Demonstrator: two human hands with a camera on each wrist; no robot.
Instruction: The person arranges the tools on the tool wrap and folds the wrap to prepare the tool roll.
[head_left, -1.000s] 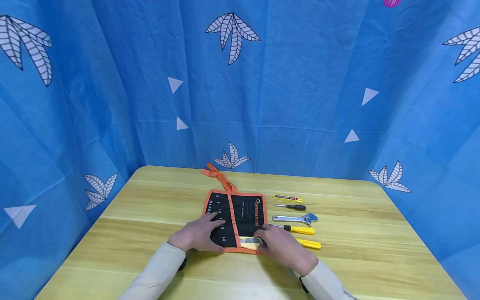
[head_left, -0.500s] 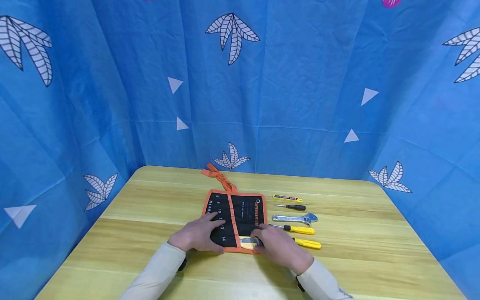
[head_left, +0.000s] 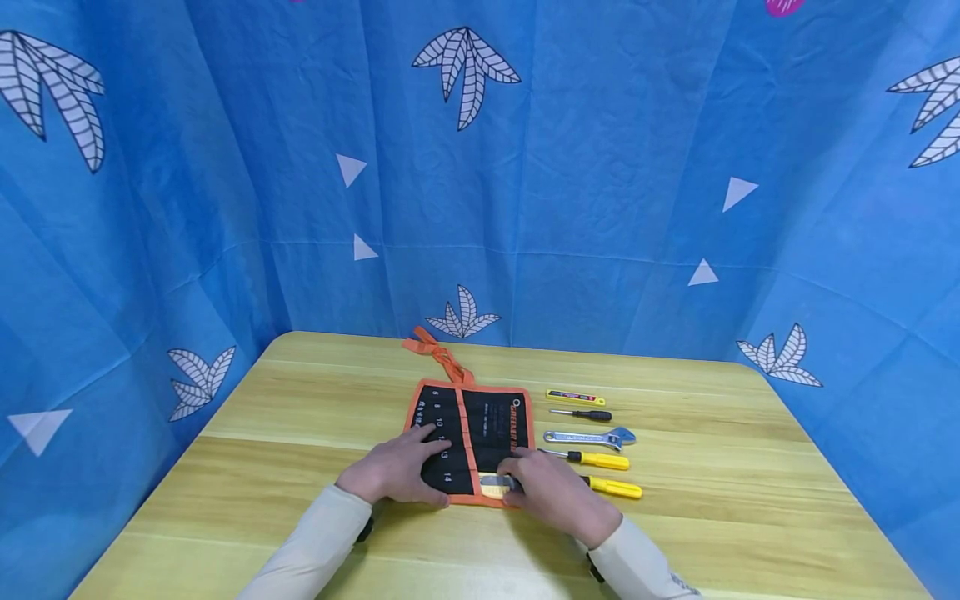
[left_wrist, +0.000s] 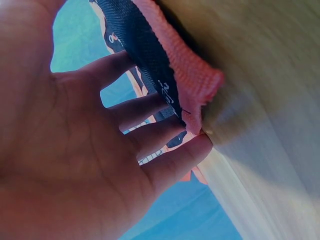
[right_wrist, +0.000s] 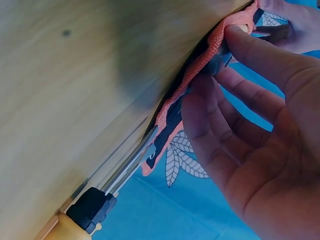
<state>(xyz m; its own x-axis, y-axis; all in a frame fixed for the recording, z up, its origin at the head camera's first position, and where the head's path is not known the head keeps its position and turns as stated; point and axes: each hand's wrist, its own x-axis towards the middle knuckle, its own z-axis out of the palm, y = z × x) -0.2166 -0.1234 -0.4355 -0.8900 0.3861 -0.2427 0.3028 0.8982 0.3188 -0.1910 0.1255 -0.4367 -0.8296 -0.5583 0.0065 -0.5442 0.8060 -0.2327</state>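
A black tool pouch (head_left: 495,425) with orange edging and size numbers lies flat on the table. My left hand (head_left: 397,468) rests with spread fingers on its near left corner; in the left wrist view the fingertips (left_wrist: 200,145) press at the orange edge. At the pouch's near right corner my right hand (head_left: 558,492) pinches a pale yellow and grey tool (head_left: 495,485) with a dark end, lying along the pouch's near edge. The fingers hide part of it, and I cannot tell its exact kind. In the right wrist view the thumb (right_wrist: 255,52) lies over the orange edge.
Right of the pouch lie a yellow packaged strip (head_left: 575,397), a small black-handled screwdriver (head_left: 585,414), an adjustable wrench (head_left: 588,437) and two yellow-handled screwdrivers, one farther (head_left: 600,459), one nearer (head_left: 617,487). Orange ties (head_left: 442,354) trail behind the pouch. A blue curtain (head_left: 622,167) hangs behind the table.
My right hand has shifted slightly left with the dark-ended tool, uncovering more of the nearest yellow screwdriver handle. The left hand and the pouch have stayed in place.
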